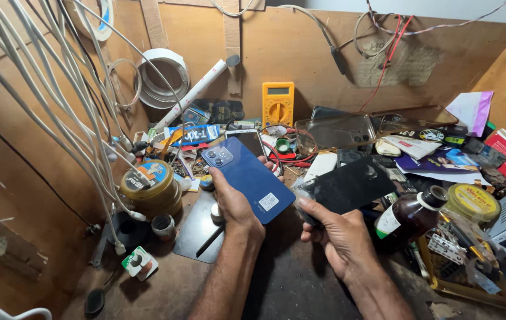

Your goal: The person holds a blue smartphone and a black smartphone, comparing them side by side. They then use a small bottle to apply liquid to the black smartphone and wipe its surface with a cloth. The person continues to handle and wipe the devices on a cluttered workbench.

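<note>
Your left hand [235,201] gripped a blue phone [247,178], back up, in front of the yellow multimeter [278,104]. Just right of the phone, your right hand [339,234] pinched a black flat panel [351,186] between its fingers [307,207], above the worktop [288,278].

A small white rectangular label [268,202] sits on the blue phone's [247,178] back; the yellow multimeter's [278,104] grey screen [278,90] is blank.

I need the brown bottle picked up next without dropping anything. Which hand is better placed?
Probably the right hand: it is beside the brown bottle, holding only a black sheet in its fingertips. The left hand grips the blue phone, farther from the bottle.
</note>
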